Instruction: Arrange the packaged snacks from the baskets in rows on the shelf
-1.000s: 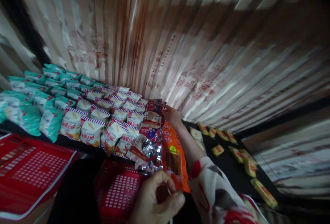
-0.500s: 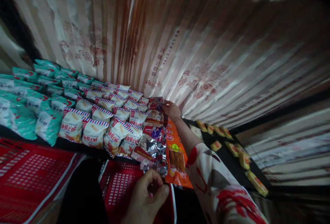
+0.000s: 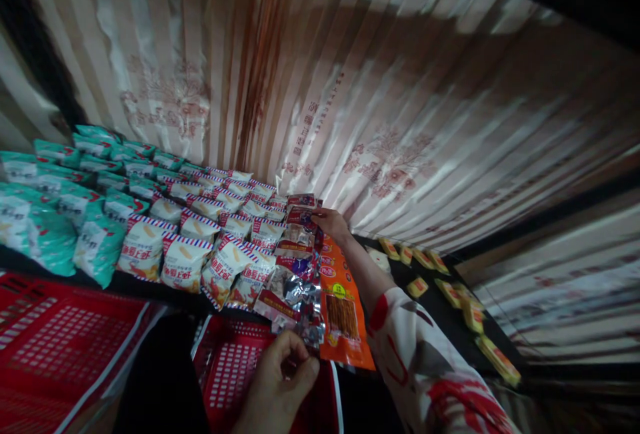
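My right hand (image 3: 333, 224) reaches to the back of a row of dark red snack packets (image 3: 295, 241). Its fingers are closed at the right edge of a packet near the far end; the fingertips are partly hidden. Beneath that forearm lies an orange snack packet (image 3: 343, 311) with brown sticks printed on it. In front of the row, my left hand (image 3: 280, 381) is curled with thumb and fingers together, close to the nearest silver-and-red packet. Whatever it holds, if anything, is hidden.
White snack bags (image 3: 185, 261) with striped tops stand in rows at left of the packets, then teal bags (image 3: 100, 237). Small yellow packs (image 3: 473, 314) lie on the black surface to the right. Red baskets (image 3: 65, 347) stand in front; a pleated curtain (image 3: 380, 87) hangs behind.
The view has shifted slightly. My right hand has moved a little towards me along the row, still at the packets' right edge. My left hand stays curled in nearly the same place.
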Motion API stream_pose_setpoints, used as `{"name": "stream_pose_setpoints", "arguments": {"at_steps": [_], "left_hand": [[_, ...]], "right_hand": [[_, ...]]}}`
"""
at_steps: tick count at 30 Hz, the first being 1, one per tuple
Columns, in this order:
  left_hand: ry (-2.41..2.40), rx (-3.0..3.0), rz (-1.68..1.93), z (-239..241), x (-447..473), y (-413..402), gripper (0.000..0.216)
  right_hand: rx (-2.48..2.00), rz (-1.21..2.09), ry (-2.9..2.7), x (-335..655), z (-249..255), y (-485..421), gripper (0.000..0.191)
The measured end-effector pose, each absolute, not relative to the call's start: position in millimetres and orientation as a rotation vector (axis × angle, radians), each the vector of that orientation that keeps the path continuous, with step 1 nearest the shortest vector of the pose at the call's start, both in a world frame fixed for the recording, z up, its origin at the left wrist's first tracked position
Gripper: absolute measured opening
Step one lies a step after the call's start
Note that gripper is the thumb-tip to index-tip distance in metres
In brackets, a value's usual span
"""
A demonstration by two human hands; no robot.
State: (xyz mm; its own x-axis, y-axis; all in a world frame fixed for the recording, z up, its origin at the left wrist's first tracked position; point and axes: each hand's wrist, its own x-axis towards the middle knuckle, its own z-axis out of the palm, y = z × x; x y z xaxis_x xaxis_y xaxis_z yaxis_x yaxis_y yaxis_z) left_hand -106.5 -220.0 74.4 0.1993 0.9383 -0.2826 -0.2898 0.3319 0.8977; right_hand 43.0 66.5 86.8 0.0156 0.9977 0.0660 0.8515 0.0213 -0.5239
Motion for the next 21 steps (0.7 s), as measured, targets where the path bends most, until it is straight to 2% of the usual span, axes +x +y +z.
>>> {"name": "stream_pose_setpoints", "arguments": {"at_steps": [13,21], "left_hand": [[1.08,0.827,1.022,59,-106,-208,0.034],[1.092,0.886,1.078,48,-102,-203,0.034]], "right_hand": [[-1.954,0.507,-1.858,43,78,81,0.034],[-1.987,0.387,-1.917,45,78,85,0.033]]}}
